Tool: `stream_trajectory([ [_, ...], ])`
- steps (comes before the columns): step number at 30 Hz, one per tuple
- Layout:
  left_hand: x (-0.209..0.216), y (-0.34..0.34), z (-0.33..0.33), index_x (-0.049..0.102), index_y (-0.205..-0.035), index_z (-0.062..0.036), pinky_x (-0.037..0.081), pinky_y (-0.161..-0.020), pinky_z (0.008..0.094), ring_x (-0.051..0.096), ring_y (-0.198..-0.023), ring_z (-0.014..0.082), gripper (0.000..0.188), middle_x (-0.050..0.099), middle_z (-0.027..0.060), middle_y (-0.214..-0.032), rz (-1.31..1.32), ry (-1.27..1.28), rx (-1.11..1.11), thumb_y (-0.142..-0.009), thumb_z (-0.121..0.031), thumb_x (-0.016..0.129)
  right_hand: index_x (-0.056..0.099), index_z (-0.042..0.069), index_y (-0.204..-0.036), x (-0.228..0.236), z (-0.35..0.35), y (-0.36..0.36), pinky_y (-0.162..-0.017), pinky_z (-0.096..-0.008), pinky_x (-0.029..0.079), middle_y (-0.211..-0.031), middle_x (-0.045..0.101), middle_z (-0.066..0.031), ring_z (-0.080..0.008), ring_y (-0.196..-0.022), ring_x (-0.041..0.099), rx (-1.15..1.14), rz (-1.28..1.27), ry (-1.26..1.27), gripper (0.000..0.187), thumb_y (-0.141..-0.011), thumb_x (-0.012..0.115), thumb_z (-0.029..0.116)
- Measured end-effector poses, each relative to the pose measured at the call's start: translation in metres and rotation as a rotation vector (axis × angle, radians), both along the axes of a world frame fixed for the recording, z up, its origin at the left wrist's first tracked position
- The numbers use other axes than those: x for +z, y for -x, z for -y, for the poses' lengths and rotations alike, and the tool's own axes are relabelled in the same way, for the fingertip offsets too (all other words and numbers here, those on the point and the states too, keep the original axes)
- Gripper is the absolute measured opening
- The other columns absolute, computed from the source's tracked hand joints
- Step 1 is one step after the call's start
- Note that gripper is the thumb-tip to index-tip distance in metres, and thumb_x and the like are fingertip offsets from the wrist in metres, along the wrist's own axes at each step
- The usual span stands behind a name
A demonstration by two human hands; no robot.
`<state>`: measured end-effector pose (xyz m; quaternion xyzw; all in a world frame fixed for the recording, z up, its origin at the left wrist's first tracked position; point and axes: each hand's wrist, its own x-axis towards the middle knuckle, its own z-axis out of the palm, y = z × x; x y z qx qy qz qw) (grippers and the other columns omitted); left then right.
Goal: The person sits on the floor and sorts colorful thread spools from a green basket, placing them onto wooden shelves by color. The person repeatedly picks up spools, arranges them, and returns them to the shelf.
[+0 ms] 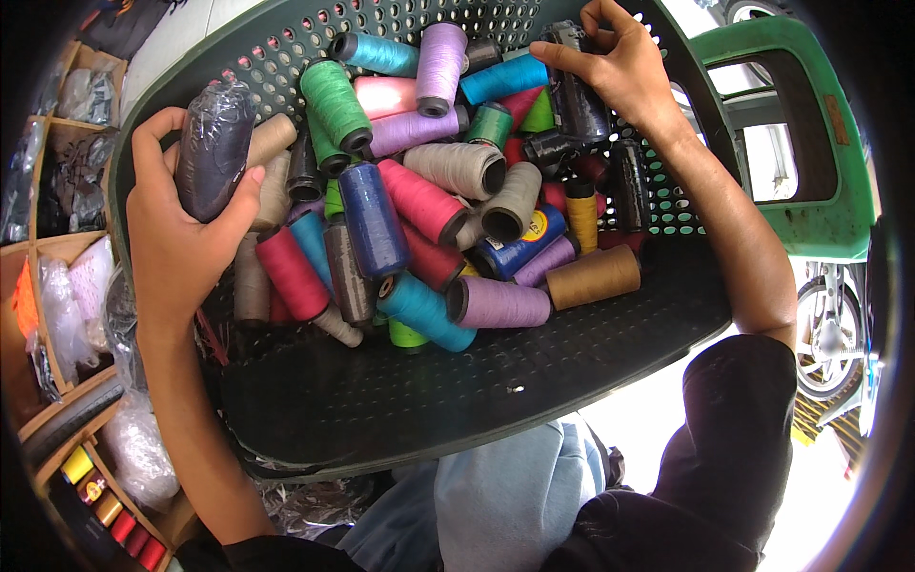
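My left hand point(176, 243) is wrapped round a dark, plastic-wrapped thread spool point(215, 153) at the left rim of a black perforated basket point(457, 396). At the far right of the basket, my right hand point(634, 71) has its thumb and fingers about the top of a black wrapped thread spool point(581, 110). Between the hands lies a jumbled heap of thread spools, among them a green spool point(334, 100), a dark blue spool point(373, 219), a pink spool point(419, 198), a lilac spool point(500, 303) and a brown spool point(593, 278). Many lower spools are partly hidden.
The basket tilts above my lap, where grey-blue cloth point(515, 486) shows. Wooden shelves point(71, 248) with bagged goods stand at the left, more spools point(119, 524) lower down. A green plastic chair point(810, 133) and a spoked wheel point(827, 338) are at the right.
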<state>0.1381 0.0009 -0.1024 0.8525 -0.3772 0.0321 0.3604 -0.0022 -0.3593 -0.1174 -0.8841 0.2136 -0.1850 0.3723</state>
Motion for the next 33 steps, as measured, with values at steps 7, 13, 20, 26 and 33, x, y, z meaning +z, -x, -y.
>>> stream_trajectory([
  [7,0.0,0.0,0.0,0.047,-0.128,0.0008,0.055,-0.077,0.0305,0.069,-0.085,0.0168,0.057,0.072,0.0155,-0.095,0.041,0.02,-0.002,-0.083,-0.01,0.08,0.042,0.011,-0.084,0.004,-0.003,0.001,-0.056,-0.0286,0.033,-0.071,0.039,0.0038,-0.0085,-0.067,0.034,-0.002,-0.01,0.028,0.051,-0.076,0.092,0.021],
  [13,-0.004,-0.006,-0.002,0.05,-0.129,0.0016,0.053,-0.087,0.0316,0.066,-0.097,0.0163,0.052,0.069,0.0158,-0.109,0.04,0.046,0.023,-0.088,-0.012,0.079,0.044,0.008,-0.085,0.009,-0.011,0.003,-0.058,-0.0317,0.039,-0.071,0.044,-0.0008,-0.0124,-0.068,0.04,-0.043,-0.011,0.123,0.053,-0.074,0.093,0.025],
  [20,-0.004,-0.016,-0.008,0.052,-0.131,0.0011,0.049,-0.092,0.0313,0.063,-0.1,0.0166,0.048,0.067,0.0104,-0.111,-0.17,0.089,0.091,-0.092,-0.014,0.076,0.051,0.0,-0.102,-0.006,0.006,0.004,-0.074,-0.0411,0.053,-0.089,0.062,-0.018,-0.0294,-0.081,0.062,-0.091,0.096,0.319,0.062,-0.071,0.092,0.035],
  [26,-0.008,-0.015,-0.008,0.053,-0.13,0.0008,0.049,-0.092,0.0308,0.062,-0.102,0.0158,0.047,0.066,0.0097,-0.115,-0.061,0.101,0.054,-0.091,-0.012,0.076,0.053,-0.005,-0.117,-0.008,0.019,0.006,-0.087,-0.0445,0.055,-0.104,0.066,-0.0251,-0.0369,-0.098,0.068,-0.049,-0.053,0.295,0.074,-0.073,0.089,0.041],
  [33,-0.01,-0.019,-0.011,0.055,-0.13,0.0009,0.048,-0.099,0.0318,0.061,-0.112,0.0165,0.053,0.064,0.0106,-0.119,-0.137,0.083,-0.037,-0.081,0.004,0.077,0.059,0.0,-0.128,-0.016,0.023,0.008,-0.097,-0.0422,0.054,-0.119,0.07,-0.025,-0.0352,-0.112,0.069,-0.072,-0.133,0.416,0.077,-0.073,0.088,0.045],
])
